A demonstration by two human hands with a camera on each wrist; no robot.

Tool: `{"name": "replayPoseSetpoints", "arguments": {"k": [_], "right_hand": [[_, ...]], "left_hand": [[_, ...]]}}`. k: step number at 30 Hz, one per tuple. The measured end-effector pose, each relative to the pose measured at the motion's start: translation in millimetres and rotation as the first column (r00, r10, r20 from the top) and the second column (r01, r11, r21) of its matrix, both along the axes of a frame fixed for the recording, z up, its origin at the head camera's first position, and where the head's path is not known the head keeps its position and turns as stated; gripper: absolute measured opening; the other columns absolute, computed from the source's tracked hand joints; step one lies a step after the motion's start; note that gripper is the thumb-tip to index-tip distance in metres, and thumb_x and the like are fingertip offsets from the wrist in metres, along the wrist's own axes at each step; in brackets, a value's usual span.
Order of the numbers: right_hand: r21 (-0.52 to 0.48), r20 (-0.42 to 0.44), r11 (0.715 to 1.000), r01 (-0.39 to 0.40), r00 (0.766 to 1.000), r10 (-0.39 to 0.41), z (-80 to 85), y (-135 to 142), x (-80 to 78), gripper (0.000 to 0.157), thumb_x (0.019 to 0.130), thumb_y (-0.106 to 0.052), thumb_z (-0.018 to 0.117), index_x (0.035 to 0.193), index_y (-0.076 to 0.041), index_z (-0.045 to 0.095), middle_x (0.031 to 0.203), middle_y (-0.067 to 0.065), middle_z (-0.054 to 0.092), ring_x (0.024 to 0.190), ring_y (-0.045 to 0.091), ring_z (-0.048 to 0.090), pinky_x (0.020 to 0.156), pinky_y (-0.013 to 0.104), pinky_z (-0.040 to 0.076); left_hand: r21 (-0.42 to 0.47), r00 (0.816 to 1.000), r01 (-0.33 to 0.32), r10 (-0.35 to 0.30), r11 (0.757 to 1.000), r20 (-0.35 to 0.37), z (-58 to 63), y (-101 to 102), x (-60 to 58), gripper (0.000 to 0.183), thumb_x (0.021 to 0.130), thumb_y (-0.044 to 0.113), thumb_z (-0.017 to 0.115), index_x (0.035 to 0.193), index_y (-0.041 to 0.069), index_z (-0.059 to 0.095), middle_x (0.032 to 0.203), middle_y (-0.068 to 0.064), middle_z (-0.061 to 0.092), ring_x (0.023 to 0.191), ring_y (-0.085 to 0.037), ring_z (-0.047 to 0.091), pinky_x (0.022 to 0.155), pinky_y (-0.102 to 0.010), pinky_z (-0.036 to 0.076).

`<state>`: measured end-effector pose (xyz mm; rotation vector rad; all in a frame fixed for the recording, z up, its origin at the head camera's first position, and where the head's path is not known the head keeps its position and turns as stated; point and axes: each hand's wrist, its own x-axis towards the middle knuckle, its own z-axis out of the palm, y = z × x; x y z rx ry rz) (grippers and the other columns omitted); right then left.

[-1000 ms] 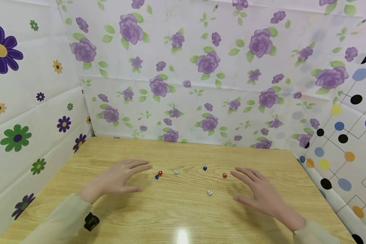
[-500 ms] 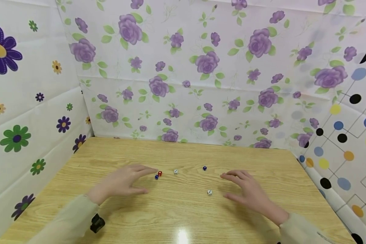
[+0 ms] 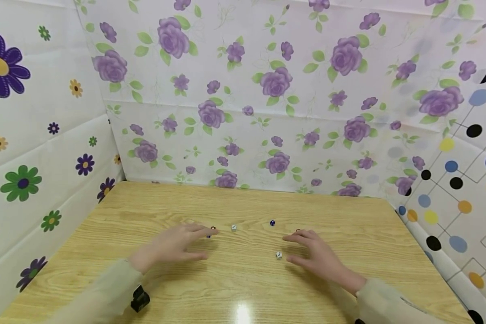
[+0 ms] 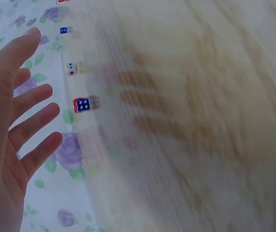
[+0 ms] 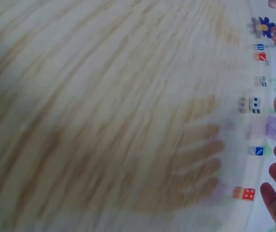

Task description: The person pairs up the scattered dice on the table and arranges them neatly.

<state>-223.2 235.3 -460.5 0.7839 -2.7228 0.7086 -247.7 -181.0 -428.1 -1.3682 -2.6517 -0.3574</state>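
My left hand (image 3: 172, 245) hovers over the left part of the wooden table, fingers spread and holding nothing. Its fingertips partly cover a red die (image 3: 213, 228) and a blue die (image 3: 209, 236), which sit close together, as the left wrist view also shows. To their right lies a white die (image 3: 233, 228). On the other side my right hand (image 3: 317, 256) is held above the table with relaxed fingers, grasping nothing. Another red die (image 3: 298, 231) is mostly hidden behind its fingers. A second white die (image 3: 279, 255) lies just left of its thumb, and a second blue die (image 3: 272, 222) farther back.
The wooden table (image 3: 243, 279) meets a rose-patterned cloth (image 3: 247, 112) at the back. Cloth with flowers (image 3: 56, 148) hangs on the left, and dotted cloth (image 3: 470, 202) on the right. A black device (image 3: 140, 299) shows at the left sleeve.
Both hands have moved inward, the left one rightward and the right one leftward. They now partly cover the red dice and the left blue die. The dice stay where they were.
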Motion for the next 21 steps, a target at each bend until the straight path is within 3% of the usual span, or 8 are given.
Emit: {"name": "replayPoseSetpoints", "arguments": {"k": [4, 8, 11, 21], "right_hand": [[-0.016, 0.02, 0.999, -0.034, 0.999, 0.035, -3.2, -5, -3.1, 0.047, 0.083, -0.032, 0.079, 0.127, -0.022, 0.066, 0.119, 0.0, 0.07, 0.117, 0.025, 0.061, 0.1, 0.052, 0.048], [-0.024, 0.037, 0.997, -0.079, 0.996, 0.08, -5.3, -9, -6.4, 0.046, 0.084, -0.028, 0.078, 0.127, -0.019, 0.066, 0.105, -0.005, 0.071, 0.098, 0.014, 0.064, 0.091, 0.04, 0.054], [-0.037, 0.077, 0.995, -0.097, 0.992, 0.099, -7.0, -12, -7.8, 0.044, 0.085, -0.025, 0.077, 0.127, -0.018, 0.066, 0.103, -0.006, 0.071, 0.095, 0.012, 0.064, 0.083, 0.033, 0.055], [-0.07, 0.152, 0.997, -0.043, 0.987, 0.054, -12.4, -18, -9.4, 0.026, 0.087, -0.025, 0.076, 0.112, -0.023, 0.073, 0.101, -0.014, 0.069, 0.089, 0.006, 0.063, 0.076, 0.023, 0.051]], "left_hand": [[0.013, 0.998, -0.009, 0.008, 1.0, 0.063, -3.5, 9, 2.9, 0.063, 0.092, 0.044, 0.066, 0.148, 0.023, 0.046, 0.142, -0.001, 0.058, 0.126, -0.022, 0.059, 0.101, -0.044, 0.05], [0.018, 0.996, -0.007, 0.005, 1.0, 0.085, -6.4, 17, 4.5, 0.062, 0.092, 0.042, 0.067, 0.147, 0.023, 0.046, 0.145, -0.001, 0.055, 0.129, -0.024, 0.057, 0.103, -0.046, 0.048], [0.02, 0.998, 0.007, -0.008, 1.0, 0.07, -8.6, 22, 5.0, 0.061, 0.091, 0.042, 0.067, 0.145, 0.021, 0.048, 0.144, -0.002, 0.057, 0.128, -0.026, 0.058, 0.104, -0.047, 0.048], [0.003, 0.986, -0.033, 0.032, 0.999, 0.166, -15.0, 33, 9.4, 0.058, 0.093, 0.048, 0.063, 0.145, 0.027, 0.048, 0.145, 0.001, 0.056, 0.131, -0.025, 0.056, 0.102, -0.049, 0.048]]}}
